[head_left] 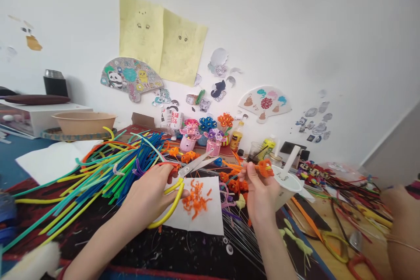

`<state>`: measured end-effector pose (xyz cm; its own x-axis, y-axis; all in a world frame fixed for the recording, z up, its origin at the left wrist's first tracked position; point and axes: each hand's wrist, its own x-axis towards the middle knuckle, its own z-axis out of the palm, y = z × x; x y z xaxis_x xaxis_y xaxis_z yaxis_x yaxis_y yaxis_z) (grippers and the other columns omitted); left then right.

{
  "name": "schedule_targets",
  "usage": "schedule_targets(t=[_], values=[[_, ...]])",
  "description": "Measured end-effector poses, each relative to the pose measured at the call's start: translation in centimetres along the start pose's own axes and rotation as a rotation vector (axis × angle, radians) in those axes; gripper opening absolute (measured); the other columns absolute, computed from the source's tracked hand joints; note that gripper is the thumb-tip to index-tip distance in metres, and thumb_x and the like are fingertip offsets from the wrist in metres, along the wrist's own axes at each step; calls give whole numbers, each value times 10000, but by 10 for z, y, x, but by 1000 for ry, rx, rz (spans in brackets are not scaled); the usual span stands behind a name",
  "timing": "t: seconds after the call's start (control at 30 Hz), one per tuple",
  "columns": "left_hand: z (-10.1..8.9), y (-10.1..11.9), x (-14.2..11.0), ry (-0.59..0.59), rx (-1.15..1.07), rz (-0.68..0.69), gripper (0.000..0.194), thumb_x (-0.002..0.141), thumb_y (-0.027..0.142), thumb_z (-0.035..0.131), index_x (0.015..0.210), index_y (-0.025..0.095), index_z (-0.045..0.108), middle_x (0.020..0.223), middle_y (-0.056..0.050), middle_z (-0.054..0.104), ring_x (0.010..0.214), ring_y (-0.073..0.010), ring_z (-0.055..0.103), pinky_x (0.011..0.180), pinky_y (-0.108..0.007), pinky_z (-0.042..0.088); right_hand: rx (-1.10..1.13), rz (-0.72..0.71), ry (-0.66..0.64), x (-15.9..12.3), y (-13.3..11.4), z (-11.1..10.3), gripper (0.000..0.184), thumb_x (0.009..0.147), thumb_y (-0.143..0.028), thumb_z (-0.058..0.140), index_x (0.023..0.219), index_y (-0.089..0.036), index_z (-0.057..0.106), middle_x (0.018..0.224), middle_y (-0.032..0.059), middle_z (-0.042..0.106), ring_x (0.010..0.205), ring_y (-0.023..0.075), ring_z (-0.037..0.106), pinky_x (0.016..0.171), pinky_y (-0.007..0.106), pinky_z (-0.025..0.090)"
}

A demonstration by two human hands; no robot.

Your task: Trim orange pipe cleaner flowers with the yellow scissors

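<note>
My left hand (154, 188) is closed on a pair of scissors (193, 166) with yellow and red handles, the blades parted and pointing up to the right. In my right hand (260, 194) is an orange pipe-cleaner flower (265, 168), pinched near thumb and fingertips. Between the hands lies a white paper sheet (210, 221) with short orange pipe-cleaner clippings (196, 200) on it. More orange pipe-cleaner flowers (188, 156) sit behind the scissors and beside my right hand. The blades are apart from the held flower.
A heap of coloured pipe cleaners (121, 179) spreads at the left. A white lidded cup (285, 183) stands just right of my right hand. Flower pots (213, 146) line the wall. Another person's hand (402, 210) is at the far right, near a second pair of scissors (357, 258).
</note>
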<state>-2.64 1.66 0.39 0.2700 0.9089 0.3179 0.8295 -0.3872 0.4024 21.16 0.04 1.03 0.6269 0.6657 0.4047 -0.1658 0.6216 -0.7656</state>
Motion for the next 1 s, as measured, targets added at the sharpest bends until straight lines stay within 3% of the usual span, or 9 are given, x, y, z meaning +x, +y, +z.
schedule_targets(t=[0.13,0.33,0.63,1.0], values=[[-2,5,0,71,-26,23,367,769,527,591,985,233,542,1057,-67,635,984,-273,590,738,-321,448,-69,40,-5,-2,-2,0,314,586,-371,841,667,-122,668,592,19,637,529,144,562,493,282,447],[1,13,-2,19,-38,127,288,801,491,579,931,235,554,970,-32,651,912,-229,599,716,-288,417,-78,35,-40,-1,0,-2,298,594,-371,838,640,-135,663,605,13,638,544,143,570,523,285,463],[1,16,-2,-56,-40,111,256,832,477,528,779,229,495,816,5,651,758,-194,611,616,-257,357,15,107,-92,-2,1,-3,256,621,-330,838,652,-138,673,649,17,659,564,131,608,502,246,482],[6,10,0,-69,-69,146,300,842,511,507,824,217,564,742,10,640,635,-163,584,555,-238,316,115,214,-93,0,-1,-3,237,611,-313,844,665,-139,693,624,21,684,565,138,637,524,251,521]])
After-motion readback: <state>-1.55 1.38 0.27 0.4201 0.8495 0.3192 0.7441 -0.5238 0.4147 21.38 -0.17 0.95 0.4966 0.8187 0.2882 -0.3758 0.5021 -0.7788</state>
